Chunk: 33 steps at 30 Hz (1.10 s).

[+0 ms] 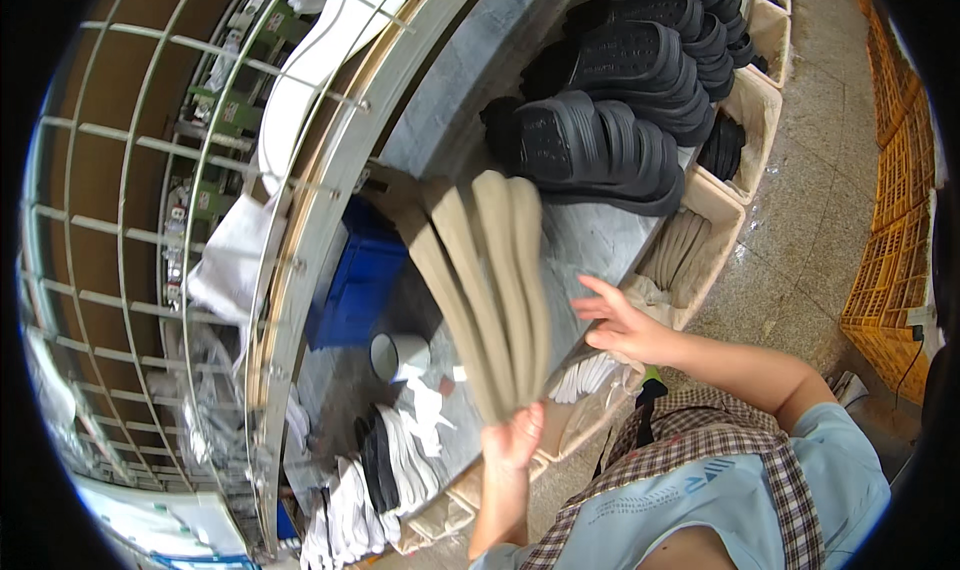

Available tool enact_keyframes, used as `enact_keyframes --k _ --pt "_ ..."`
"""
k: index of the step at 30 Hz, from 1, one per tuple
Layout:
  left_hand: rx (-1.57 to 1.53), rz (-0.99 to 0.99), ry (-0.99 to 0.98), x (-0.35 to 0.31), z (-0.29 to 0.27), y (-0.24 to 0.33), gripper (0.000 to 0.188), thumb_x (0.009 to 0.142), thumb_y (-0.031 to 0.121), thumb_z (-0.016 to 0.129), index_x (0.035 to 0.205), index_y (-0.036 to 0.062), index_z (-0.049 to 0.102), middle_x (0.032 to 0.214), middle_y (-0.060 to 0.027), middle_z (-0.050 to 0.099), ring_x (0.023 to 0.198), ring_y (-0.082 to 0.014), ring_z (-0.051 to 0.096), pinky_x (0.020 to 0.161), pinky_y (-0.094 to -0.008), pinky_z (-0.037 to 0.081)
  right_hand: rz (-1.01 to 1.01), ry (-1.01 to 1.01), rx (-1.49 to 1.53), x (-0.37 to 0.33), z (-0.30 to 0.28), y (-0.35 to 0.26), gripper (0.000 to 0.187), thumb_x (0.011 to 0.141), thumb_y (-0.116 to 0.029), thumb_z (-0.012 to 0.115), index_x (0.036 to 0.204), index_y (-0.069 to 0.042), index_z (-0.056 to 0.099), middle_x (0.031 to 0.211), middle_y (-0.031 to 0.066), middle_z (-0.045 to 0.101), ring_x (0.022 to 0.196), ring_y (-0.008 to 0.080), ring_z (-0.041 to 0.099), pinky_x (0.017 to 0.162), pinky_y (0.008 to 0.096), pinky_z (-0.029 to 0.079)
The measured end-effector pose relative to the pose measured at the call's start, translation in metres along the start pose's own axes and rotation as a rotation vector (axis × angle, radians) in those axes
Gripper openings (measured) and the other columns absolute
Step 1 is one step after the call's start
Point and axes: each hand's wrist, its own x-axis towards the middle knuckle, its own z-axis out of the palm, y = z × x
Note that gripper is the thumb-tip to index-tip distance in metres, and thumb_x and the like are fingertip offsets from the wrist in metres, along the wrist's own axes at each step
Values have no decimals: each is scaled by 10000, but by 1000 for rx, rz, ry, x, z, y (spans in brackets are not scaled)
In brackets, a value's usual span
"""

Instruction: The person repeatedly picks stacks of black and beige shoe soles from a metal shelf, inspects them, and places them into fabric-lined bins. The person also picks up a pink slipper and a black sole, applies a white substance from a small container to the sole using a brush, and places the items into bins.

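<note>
A fanned bundle of long beige shoe soles [500,280] stands on edge over the grey worktable. My left hand [515,437] grips the bundle at its near end, thumb on one side. The far ends of the soles are slightly blurred and spread apart. To the right of the bundle, my right hand [618,320] is open, its fingers stretched toward the soles without touching them. Past the bundle, black clog-shaped footwear pieces [590,150] lie stacked in rows on the table.
Beyond the table's left edge rises a metal wire grid [160,140]. A blue bin [360,270] and a white roll [398,356] sit left of the soles. White and black soles [400,460] lie nearer. Cream bins [700,240] line the right edge; yellow crates [890,260] stand farther right.
</note>
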Motion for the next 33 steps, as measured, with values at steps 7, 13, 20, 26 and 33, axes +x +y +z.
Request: enact_keyframes --k 7,13,20,26,33 --pt "792 110 -2 -64 -13 -90 938 730 30 717 1458 133 134 1407 -115 335 1196 -307 463 946 -430 457 15 -7 602 -37 54 -32 1021 806 -182 683 1468 -135 -93 1488 165 118 1374 258 158 1112 388 173" --pt "830 207 -51 -34 9 -78 689 842 184 652 1384 40 250 1317 -138 433 1223 -264 429 1018 -421 381 42 -127 613 -94 53 -43 930 802 -112 674 1458 -22 21 1465 177 184 1350 261 231 1098 381 222" --pt "1029 286 -280 21 18 -104 564 923 252 549 1387 53 298 1354 -114 422 1230 -233 429 1030 -398 371 -151 97 34 -134 41 -65 1016 744 -218 757 1450 -12 57 1442 210 215 1349 316 211 1103 408 205" --pt "843 317 -444 43 34 -129 563 932 260 527 1402 64 288 1387 -98 395 1255 -221 404 1042 -381 356 -232 148 -243 -159 20 -71 1068 711 -267 775 1452 -28 44 1440 231 212 1329 355 241 1093 434 209" --pt "662 294 -489 19 41 -142 554 944 264 500 1414 70 279 1415 -86 373 1272 -213 389 1047 -366 350 -223 249 -585 -156 2 -65 1094 679 -248 781 1447 -24 34 1407 280 218 1309 402 259 1083 465 236"
